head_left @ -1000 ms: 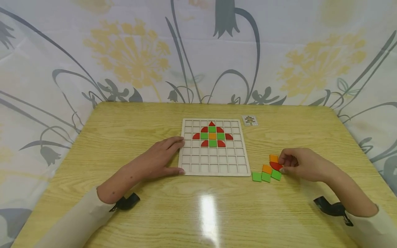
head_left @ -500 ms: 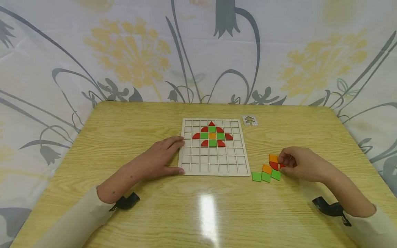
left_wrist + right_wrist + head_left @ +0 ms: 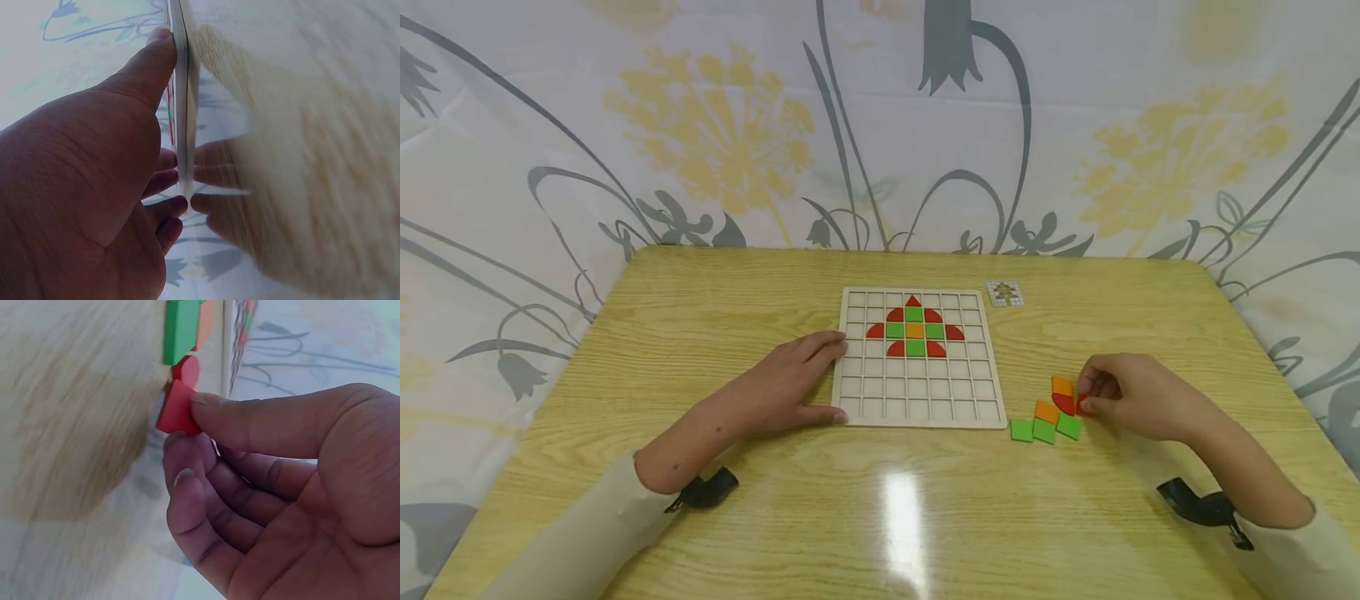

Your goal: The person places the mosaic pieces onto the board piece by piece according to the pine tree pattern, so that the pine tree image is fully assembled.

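My right hand [image 3: 1138, 396] pinches a red tile [image 3: 178, 409] between thumb and fingertips, just right of the loose pieces; the tile is tilted in the right wrist view. Beside it lies a curved red tile [image 3: 1063, 403] against an orange tile [image 3: 1062, 385]. A second orange tile [image 3: 1047, 410] and several green tiles [image 3: 1044, 431] lie close by. My left hand [image 3: 786, 379] rests along the left edge of a pale grid board [image 3: 917, 388], thumb and fingertips touching its side. Red, green and one orange tile form a tree-like shape in the board's upper half.
A small picture card [image 3: 1005, 292] with a tree-like pattern lies beyond the board's upper right corner. The wooden table [image 3: 737, 517] meets a flower-patterned cloth [image 3: 887, 125] at its far edge.
My right hand has drawn one red tile slightly rightward, away from the curved red one it lay against, and tilted it. The left hand and the board have kept their places.
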{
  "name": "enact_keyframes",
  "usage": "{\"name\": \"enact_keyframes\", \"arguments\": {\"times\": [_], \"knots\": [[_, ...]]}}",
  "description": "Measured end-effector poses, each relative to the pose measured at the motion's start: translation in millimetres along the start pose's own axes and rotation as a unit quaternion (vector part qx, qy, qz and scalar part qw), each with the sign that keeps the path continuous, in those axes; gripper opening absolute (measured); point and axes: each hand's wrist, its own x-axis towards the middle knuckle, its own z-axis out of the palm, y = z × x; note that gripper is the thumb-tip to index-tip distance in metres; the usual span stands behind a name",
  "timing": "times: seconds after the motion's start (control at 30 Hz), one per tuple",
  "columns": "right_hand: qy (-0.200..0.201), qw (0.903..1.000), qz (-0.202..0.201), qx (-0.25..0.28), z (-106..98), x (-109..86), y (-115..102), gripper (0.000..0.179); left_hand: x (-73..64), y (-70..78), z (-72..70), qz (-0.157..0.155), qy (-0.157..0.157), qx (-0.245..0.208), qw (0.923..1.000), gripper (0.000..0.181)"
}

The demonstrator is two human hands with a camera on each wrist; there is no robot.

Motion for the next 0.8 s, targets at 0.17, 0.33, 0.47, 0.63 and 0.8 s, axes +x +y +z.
{"name": "enact_keyframes", "arguments": {"times": [0.17,0.33,0.47,0.63,0.8], "knots": [[0.017,0.9998,-0.012,-0.001,-1,2.7,-7,0.013,0.2,0.9,-0.3,0.005,0.006,0.002,1.0000,0.099],[0.031,0.9991,-0.027,0.007,0,9.3,-15,0.012,0.1,0.9,-1.3,0.005,0.006,0.004,1.0000,0.098],[0.029,0.9985,-0.035,0.031,1,17.0,-24,0.010,0.0,0.3,-1.6,0.005,0.005,0.003,1.0000,0.099],[0.027,0.9974,-0.042,0.052,4,29.2,-37,0.007,-0.4,-0.4,-1.0,0.004,0.004,-0.001,1.0000,0.099],[0.030,0.9966,-0.052,0.056,9,43.6,-50,0.006,-0.8,-0.2,-0.7,0.006,0.007,-0.001,1.0000,0.098]]}}
